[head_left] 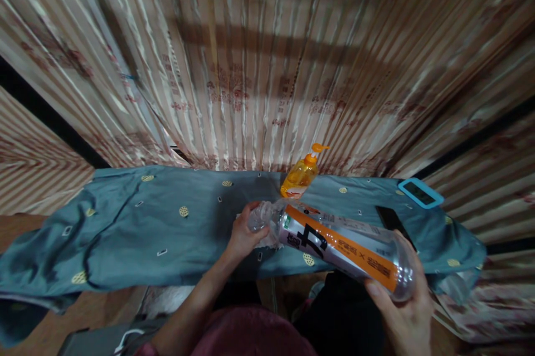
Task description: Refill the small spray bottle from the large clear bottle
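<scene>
A large clear plastic bottle [346, 247] with an orange and silver label lies tilted in the air, its neck pointing left and slightly up. My right hand [407, 300] is wrapped around its base end. At the neck end, my left hand [246, 233] has its fingers closed on a clear plastic piece [259, 215]. Whether that piece is the bottle's own neck or a separate small container, I cannot tell. Something whitish and crumpled [271, 242] shows below the neck, partly hidden by the bottle.
An orange pump bottle [298, 178] stands behind the neck on the green patterned cloth [125, 233] covering the narrow table. To the right lie a dark phone-like slab [393, 219] and a blue-framed device [421, 193]. Striped curtains [251, 66] hang around the table.
</scene>
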Demonstrator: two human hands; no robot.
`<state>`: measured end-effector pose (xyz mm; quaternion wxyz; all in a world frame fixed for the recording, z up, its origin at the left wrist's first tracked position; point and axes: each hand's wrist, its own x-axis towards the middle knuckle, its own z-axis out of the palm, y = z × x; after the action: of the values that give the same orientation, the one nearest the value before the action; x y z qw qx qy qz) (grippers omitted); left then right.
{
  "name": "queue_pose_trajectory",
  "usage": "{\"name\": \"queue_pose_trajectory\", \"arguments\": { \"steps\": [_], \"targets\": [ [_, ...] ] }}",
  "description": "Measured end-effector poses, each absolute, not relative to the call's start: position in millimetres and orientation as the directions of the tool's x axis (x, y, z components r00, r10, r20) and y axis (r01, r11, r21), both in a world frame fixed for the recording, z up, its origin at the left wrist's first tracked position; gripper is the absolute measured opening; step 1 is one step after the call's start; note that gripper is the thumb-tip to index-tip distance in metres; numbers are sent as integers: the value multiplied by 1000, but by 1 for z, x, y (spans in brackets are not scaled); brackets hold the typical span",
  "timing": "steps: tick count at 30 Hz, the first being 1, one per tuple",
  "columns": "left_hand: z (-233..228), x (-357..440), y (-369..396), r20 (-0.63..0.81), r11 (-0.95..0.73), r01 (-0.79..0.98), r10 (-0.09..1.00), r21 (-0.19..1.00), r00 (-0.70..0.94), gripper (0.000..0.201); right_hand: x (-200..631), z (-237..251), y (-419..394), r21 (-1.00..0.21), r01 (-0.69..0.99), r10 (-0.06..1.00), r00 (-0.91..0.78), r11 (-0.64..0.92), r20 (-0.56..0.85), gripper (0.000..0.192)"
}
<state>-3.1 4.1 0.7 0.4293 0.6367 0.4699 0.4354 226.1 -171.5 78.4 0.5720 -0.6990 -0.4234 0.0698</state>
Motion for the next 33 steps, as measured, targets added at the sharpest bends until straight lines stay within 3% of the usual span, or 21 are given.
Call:
{"name": "queue_pose_trajectory", "arguments": {
  "steps": [27, 33],
  "targets": [
    [-5, -4, 5, 153, -199, 218, 966, 955, 210, 55, 233, 74, -175, -854, 521, 676, 629, 1, 384, 101],
    [-5, -4, 6, 146, -198, 239, 964, 951, 220, 56, 239, 68, -178, -810, 585, 672, 613, -32, 416, 91]
  ]
}}
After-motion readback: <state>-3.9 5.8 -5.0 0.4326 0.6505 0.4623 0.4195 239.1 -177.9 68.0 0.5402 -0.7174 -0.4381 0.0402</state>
